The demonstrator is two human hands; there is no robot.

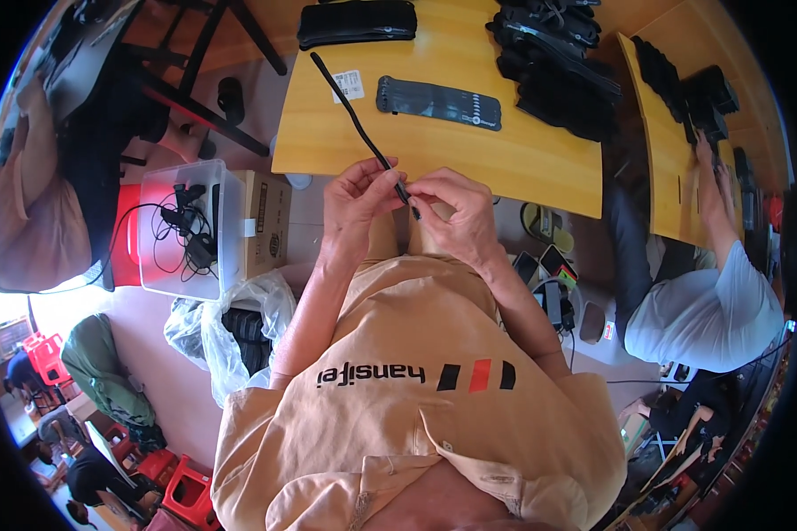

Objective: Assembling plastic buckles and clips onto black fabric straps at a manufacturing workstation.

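Observation:
A long, thin black strip (354, 121) slants from over the table down into my two hands, slightly bent along its length. My left hand (359, 196) pinches it near its lower end. Close beside it, my right hand (458, 215) grips the same end between thumb and fingers; its tip pokes out below. Beyond the hands, a flat dark printed sleeve (438, 103) lies on the yellow table (328, 152). A small white label sheet (349, 84) lies behind the strip. I cannot tell what the strip belongs to.
Black packs (356, 22) sit at the table's far left, and a heap of black sleeves (553, 66) at its far right. Left of me stand a clear plastic bin (182, 276) with cables and a cardboard box (266, 221). A co-worker (704, 310) works at the right.

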